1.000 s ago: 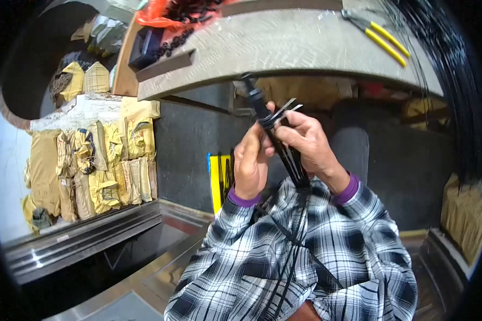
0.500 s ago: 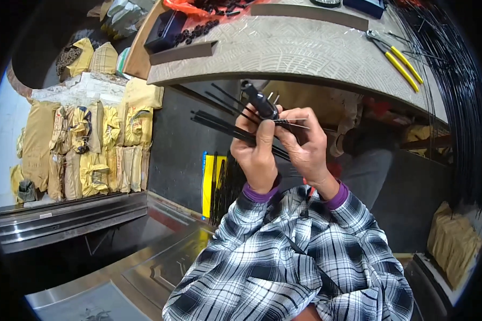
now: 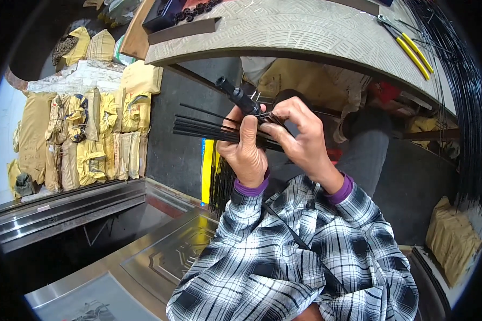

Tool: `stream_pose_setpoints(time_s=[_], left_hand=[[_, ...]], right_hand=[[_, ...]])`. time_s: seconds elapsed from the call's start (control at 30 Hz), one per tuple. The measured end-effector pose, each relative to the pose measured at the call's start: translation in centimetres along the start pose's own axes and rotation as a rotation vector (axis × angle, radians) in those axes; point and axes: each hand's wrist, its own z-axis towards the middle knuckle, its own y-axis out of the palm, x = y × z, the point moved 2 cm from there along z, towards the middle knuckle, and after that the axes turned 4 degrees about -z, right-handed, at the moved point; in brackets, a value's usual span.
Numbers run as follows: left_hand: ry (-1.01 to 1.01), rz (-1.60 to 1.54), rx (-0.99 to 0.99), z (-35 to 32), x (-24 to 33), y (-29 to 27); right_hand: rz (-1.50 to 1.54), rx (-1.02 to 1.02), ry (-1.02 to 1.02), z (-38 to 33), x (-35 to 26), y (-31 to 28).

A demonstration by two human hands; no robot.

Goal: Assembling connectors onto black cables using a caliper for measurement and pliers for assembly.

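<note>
Below a patterned metal workbench point(image 3: 316, 37) at twelve o'clock, our left hand point(image 3: 246, 150) clamps a bundle of thin black rods point(image 3: 209, 128) pointing to nine o'clock, while our right hand point(image 3: 300, 139) pinches the black tool point(image 3: 238, 96) at centre, best kept square to the rods.

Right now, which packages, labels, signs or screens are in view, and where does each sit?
Stacked sacks: left, against the wall; bulging, tan and yellow.
Lone sack: lower right on the floor; tan, creased.
Brown wrapped bundle: under the bench; crumpled.
No screens or signs visible.
</note>
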Motion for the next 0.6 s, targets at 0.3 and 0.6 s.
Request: stream_pose_setpoints(time_s=[0.3,0.6], left_hand=[[0.034,0.061,-0.068,-1.5,-0.4,0.7],[-0.105,0.004,-0.140,-1.3,-0.1,0.0]], right_hand=[[0.467,-0.244,0.345,-0.1,1.5,-0.9],[0.536,-0.001,0.170,-1.9,1.1,-0.4]])
